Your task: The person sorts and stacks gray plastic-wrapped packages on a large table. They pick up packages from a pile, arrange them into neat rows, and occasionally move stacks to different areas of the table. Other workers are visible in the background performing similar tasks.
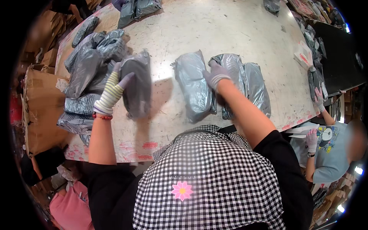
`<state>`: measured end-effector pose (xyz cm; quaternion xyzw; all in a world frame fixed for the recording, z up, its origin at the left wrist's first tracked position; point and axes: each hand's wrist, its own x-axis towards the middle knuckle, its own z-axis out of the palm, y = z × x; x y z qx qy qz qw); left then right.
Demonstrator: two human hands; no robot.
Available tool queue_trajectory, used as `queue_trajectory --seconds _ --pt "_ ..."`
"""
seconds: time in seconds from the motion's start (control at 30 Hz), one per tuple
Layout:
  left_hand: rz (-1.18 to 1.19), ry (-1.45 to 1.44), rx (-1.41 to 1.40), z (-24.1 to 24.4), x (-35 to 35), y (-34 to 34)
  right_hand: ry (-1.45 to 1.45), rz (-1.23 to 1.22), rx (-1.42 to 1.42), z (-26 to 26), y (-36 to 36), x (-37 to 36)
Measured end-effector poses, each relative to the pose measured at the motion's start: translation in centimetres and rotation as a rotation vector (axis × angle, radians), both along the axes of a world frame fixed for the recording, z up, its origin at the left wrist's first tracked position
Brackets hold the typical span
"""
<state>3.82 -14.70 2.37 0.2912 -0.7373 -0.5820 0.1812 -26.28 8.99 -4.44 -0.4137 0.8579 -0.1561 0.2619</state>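
Observation:
My left hand point(110, 90), in a striped knit glove with grey fingertips, grips the left side of a grey plastic parcel point(138, 83). That parcel is tilted up and casts a shadow on the worktable point(161, 132). A similar glove covers my right hand point(216, 75), whose fingers touch the upper left edge of the middle grey parcel point(234, 67). Its thumb lies by the right edge of another grey parcel point(191, 83); whether it grips is not clear. A third parcel point(257, 86) lies against the middle one on the right.
Several grey parcels are heaped point(86, 69) on the table's left, beside a large cardboard box point(43, 106). More parcels point(141, 11) lie at the far edge. At right, a gloved co-worker point(327, 149) stands by the table near a row of parcels point(313, 80).

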Motion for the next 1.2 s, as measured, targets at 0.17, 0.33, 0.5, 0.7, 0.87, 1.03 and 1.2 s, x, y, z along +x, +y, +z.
queue_trajectory --seconds 0.17,0.33,0.5,0.7,0.87,1.03,1.2 --pt "0.075 -0.323 -0.155 -12.2 -3.1 5.9 0.346 0.553 -0.373 -3.0 2.9 7.2" --pt "0.229 -0.397 0.140 -9.8 -2.7 16.0 0.357 0.433 -0.314 -2.6 10.8 1.7" --pt "0.166 -0.678 0.068 -9.2 -2.3 16.7 0.598 0.289 -0.001 -1.5 15.5 -1.7" --pt "0.037 -0.576 0.250 -9.3 -6.5 14.3 0.492 0.289 -0.171 -2.0 12.5 1.7" --pt "-0.022 -0.412 0.456 -12.3 -3.9 11.2 0.327 0.204 -0.364 -2.5 12.1 3.0" --pt "0.088 -0.072 1.315 -11.1 -5.3 14.0 0.214 0.441 -0.426 1.4 6.5 8.1" --pt "-0.607 -0.643 -0.357 -9.6 -9.4 11.7 0.320 0.411 -0.084 -2.1 7.8 5.3"
